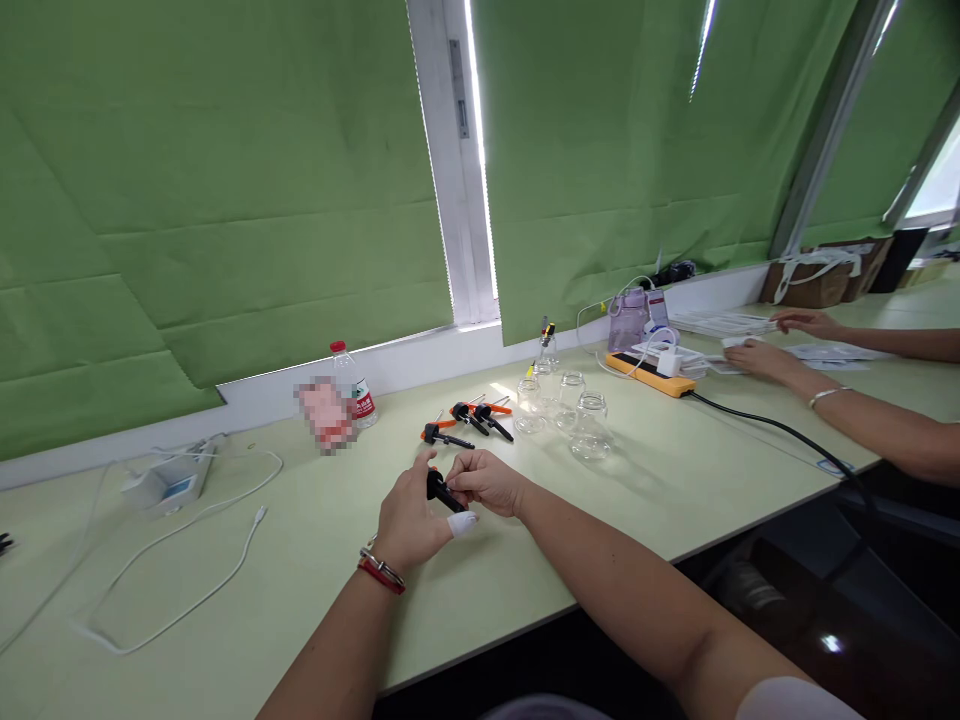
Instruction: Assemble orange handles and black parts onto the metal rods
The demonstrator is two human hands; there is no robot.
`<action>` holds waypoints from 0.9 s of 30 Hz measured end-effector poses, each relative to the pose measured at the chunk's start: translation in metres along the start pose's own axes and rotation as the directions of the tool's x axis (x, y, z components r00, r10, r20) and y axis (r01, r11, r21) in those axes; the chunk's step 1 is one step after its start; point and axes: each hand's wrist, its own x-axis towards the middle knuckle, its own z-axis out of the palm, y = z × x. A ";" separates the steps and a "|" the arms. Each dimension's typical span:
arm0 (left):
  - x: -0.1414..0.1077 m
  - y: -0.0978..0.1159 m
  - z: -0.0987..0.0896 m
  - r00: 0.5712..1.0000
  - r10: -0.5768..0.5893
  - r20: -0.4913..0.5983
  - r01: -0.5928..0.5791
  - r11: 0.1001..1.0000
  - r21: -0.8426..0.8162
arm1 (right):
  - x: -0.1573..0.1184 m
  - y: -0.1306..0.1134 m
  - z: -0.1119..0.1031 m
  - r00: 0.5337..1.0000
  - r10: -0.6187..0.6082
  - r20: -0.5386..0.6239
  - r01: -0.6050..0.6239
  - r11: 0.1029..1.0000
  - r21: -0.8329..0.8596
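Observation:
A black part with a round end and a straight stem (448, 494) is held between my hands above the table. My left hand (411, 515) is curled around its round end, and a white wrapping covers the thumb tip. The fingers of my right hand (486, 482) are pinched together at the part's side; anything small between them is hidden. Just beyond lie several similar black pieces (461, 412) with orange parts (491, 409) and thin metal rods. Clear glass jars (592, 430) stand farther right, open at the top.
A red-capped bottle (364, 400) stands by the wall beside a blurred pink item (327, 415). White cables (225, 575) and a white power strip (176, 478) lie left. An orange power strip (649, 375) and a purple bottle (628, 322) sit right, near another person's hands (761, 358).

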 end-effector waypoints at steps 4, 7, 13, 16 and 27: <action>0.000 -0.003 0.000 1.000 0.001 -0.003 -0.001 0.999 -0.041 | 0.000 -0.001 0.000 1.000 -0.006 0.016 0.006 1.000 0.015; 0.000 -0.006 0.000 1.000 0.014 -0.003 -0.014 0.996 -0.089 | 0.000 -0.001 0.000 0.999 -0.018 0.033 0.017 1.000 0.018; 0.002 -0.008 0.000 1.000 0.018 0.017 -0.016 0.992 -0.123 | -0.001 -0.003 0.001 0.999 -0.006 0.034 0.005 1.000 0.030; 0.002 -0.010 0.001 1.000 0.015 0.023 -0.012 0.990 -0.138 | -0.001 -0.002 0.000 0.999 -0.011 0.036 0.010 1.000 0.027; 0.003 -0.013 0.000 0.998 0.052 0.032 -0.044 0.974 -0.223 | -0.003 -0.004 0.000 0.998 -0.017 0.060 0.016 1.000 0.010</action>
